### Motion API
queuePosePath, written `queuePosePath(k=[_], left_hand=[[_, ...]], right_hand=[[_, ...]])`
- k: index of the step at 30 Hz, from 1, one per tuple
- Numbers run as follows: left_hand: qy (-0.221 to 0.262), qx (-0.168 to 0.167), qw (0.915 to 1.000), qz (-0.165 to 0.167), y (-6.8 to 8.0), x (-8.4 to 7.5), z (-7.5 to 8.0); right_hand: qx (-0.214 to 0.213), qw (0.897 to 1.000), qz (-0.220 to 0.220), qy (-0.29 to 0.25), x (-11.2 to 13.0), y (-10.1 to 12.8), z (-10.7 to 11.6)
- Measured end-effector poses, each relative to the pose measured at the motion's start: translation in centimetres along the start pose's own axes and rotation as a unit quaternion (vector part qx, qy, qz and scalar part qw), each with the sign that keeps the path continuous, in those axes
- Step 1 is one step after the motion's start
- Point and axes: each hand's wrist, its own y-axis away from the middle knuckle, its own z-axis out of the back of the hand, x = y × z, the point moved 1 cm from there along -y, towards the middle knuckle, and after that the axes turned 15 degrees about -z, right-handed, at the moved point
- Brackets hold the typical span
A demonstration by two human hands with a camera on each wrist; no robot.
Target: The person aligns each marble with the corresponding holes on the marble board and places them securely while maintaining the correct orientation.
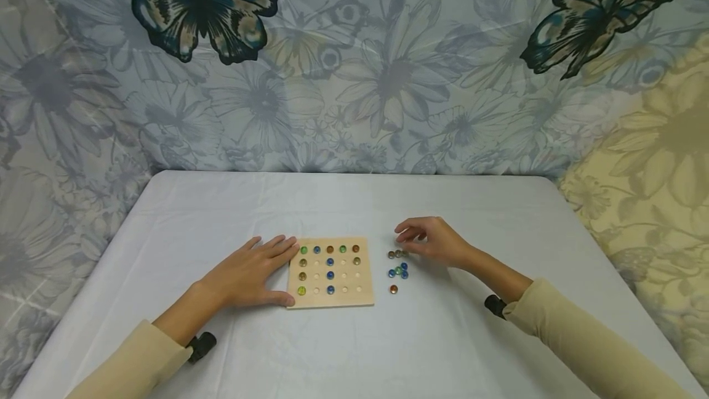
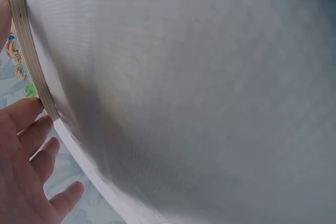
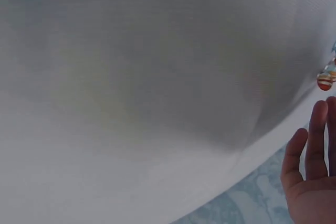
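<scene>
Our left hand (image 1: 252, 273) lies flat, fingers (image 1: 279, 246) straight and relaxed, tips and thumb touching the left edge of the board (image 1: 362, 295). The left wrist view agrees: fingers (image 2: 31, 129) loose beside the board's pale edge (image 2: 29, 51), gripping nothing.

Over to the right hand (image 1: 432, 242): it hovers just right of the board, fingers (image 1: 407, 233) curled inward over the top of the loose marbles (image 1: 399, 266). Whether a marble sits pinched between those fingertips, we cannot tell; the head view is too small. In the right wrist view we see straight fingers (image 3: 315, 135) and one orange-striped marble (image 3: 325, 80) at the frame's edge, apart from them.

The board holds a grid of hollows. Marbles fill the whole top row and the left column, with blue ones running down the middle column, and the other hollows on the right stand bare. The loose marbles sit in a small cluster between board and right hand, with one orange marble (image 1: 393, 289) a little nearer to us.

All of it rests on the white table (image 1: 354, 350), with butterfly cloth (image 1: 354, 79) behind.
</scene>
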Motion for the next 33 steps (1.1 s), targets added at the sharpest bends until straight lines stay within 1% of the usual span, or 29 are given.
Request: queuePosePath(k=[6,11,19,33], left_hand=[[-0.005,-0.01,0.9999,-0.005,0.3,-0.1,-0.1],[0.0,-0.009,0.9999,-0.005,0.3,-0.2,0.0],[0.002,-0.011,0.9999,-0.005,0.2,-0.3,0.0],[-0.017,-0.012,0.9998,-0.008,0.1,-0.1,-0.1]], right_hand=[[0.017,1.0,-0.003,0.006,-1.0,0.5,-0.3],[0.025,1.0,-0.002,0.014,-1.2,0.7,-0.4],[0.018,1.0,0.003,0.013,-1.4,0.7,-0.6],[0.005,1.0,0.0,0.026,-1.2,0.5,-0.6]])
